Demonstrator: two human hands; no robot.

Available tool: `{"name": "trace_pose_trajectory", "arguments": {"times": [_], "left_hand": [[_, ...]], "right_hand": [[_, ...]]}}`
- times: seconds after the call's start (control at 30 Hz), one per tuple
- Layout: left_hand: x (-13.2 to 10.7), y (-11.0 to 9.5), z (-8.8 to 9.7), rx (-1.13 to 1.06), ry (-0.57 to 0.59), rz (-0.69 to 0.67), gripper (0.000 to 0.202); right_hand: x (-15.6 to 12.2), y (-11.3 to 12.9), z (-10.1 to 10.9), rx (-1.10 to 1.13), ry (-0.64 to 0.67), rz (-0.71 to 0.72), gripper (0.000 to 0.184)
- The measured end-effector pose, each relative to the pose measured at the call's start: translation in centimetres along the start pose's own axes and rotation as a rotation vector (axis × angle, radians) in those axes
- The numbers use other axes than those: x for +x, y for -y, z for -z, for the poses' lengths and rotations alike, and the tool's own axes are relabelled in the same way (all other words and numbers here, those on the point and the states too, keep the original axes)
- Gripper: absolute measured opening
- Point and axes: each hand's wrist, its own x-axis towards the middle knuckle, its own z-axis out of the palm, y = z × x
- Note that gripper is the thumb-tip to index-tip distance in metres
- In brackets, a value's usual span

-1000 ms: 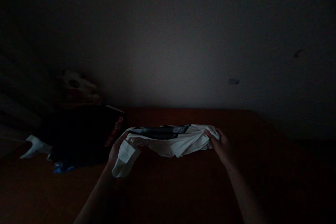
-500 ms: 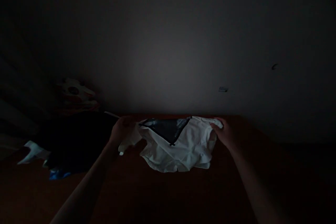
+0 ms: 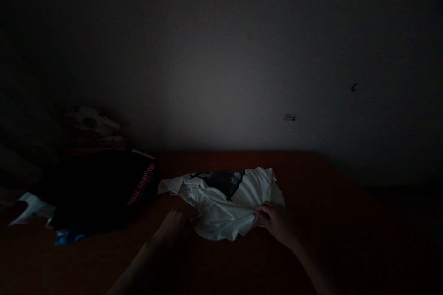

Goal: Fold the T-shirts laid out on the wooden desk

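A white garment (image 3: 224, 203) with a dark patch near its top lies crumpled on a reddish-brown surface (image 3: 311, 221) in very dim light. My left hand (image 3: 176, 223) rests at the garment's near left edge, its fingers too dark to read. My right hand (image 3: 275, 221) is at the near right edge, fingers closed on the white cloth.
A dark folded garment with red lettering (image 3: 104, 189) lies to the left, with a white scrap (image 3: 29, 207) and something blue (image 3: 65, 237) beside it. A pale patterned object (image 3: 92, 126) sits behind it. A bare wall (image 3: 221, 78) rises behind the surface.
The white garment was held up by its far corners; now it lies on the surface. Both hands have come back toward me to its near edge.
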Motion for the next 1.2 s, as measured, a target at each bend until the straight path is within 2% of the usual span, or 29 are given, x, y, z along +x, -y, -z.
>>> {"name": "trace_pose_trajectory", "arguments": {"times": [0.07, 0.1, 0.17, 0.23, 0.27, 0.3, 0.37, 0.43, 0.5, 0.6, 0.67, 0.73, 0.8, 0.87, 0.93, 0.97, 1.03, 1.07, 1.2], "left_hand": [[-0.6, 0.7, 0.6, 0.009, 0.056, -0.046, 0.027], [-0.7, 1.3, 0.9, 0.039, 0.046, -0.039, 0.028], [-0.7, 2.7, 1.0, 0.149, -0.072, 0.104, 0.041], [-0.3, 4.0, 1.1, 0.241, -0.115, 0.279, 0.054], [0.1, 4.6, 1.2, 0.264, -0.099, 0.328, 0.052], [0.5, 5.1, 1.4, 0.270, -0.067, 0.344, 0.045], [1.7, 5.7, 2.4, 0.240, 0.025, 0.332, 0.031], [2.8, 5.9, 4.2, 0.152, 0.111, 0.358, 0.026], [3.7, 5.6, 6.6, -0.001, 0.156, 0.410, 0.030], [3.5, 4.8, 10.1, -0.289, 0.100, 0.444, 0.044], [2.2, 4.1, 11.6, -0.407, 0.087, 0.442, 0.047], [0.2, 3.6, 12.1, -0.398, 0.168, 0.408, 0.044], [-2.2, 3.3, 11.4, -0.321, 0.292, 0.358, 0.042], [-4.3, 3.2, 9.9, -0.234, 0.385, 0.288, 0.055], [-5.5, 3.0, 7.9, -0.135, 0.364, 0.201, 0.070], [-5.7, 2.7, 6.9, -0.082, 0.323, 0.159, 0.073], [-5.2, 1.6, 5.0, 0.007, 0.227, 0.097, 0.071], [-4.6, 0.9, 4.2, 0.034, 0.200, 0.068, 0.067], [-1.1, -2.1, 1.7, 0.080, 0.231, -0.126, 0.062]], "right_hand": [[-0.7, -0.6, 1.1, 0.004, -0.067, -0.084, 0.032], [-1.0, -0.6, 1.4, 0.002, -0.104, -0.111, 0.033], [-1.8, 0.4, 1.4, 0.004, -0.096, -0.075, 0.030], [-2.5, 1.9, 0.6, 0.023, 0.031, 0.012, 0.042], [-2.6, 2.5, 0.1, 0.028, 0.100, 0.034, 0.048], [-2.6, 3.0, -0.4, 0.027, 0.152, 0.036, 0.047], [-2.1, 3.1, -0.8, 0.046, 0.196, 0.004, 0.026], [-1.1, 2.3, 0.0, 0.100, 0.200, -0.021, 0.025], [0.1, 0.9, 1.7, 0.143, 0.130, -0.040, 0.029], [1.3, -1.3, 4.6, 0.174, -0.144, -0.107, 0.033], [1.3, -2.5, 5.6, 0.211, -0.304, -0.196, 0.039], [0.4, -3.4, 5.4, 0.245, -0.338, -0.290, 0.045], [-1.2, -4.0, 4.3, 0.256, -0.275, -0.327, 0.048], [-3.1, -4.2, 2.8, 0.250, -0.155, -0.311, 0.047], [-4.7, -3.9, 1.5, 0.215, -0.015, -0.252, 0.047], [-5.3, -3.6, 1.0, 0.182, 0.048, -0.217, 0.057], [-5.6, -2.5, 0.2, 0.093, 0.132, -0.161, 0.083], [-5.3, -1.9, -0.2, 0.050, 0.144, -0.149, 0.086], [-1.1, 1.2, -2.3, -0.006, 0.121, -0.082, 0.063]]}}
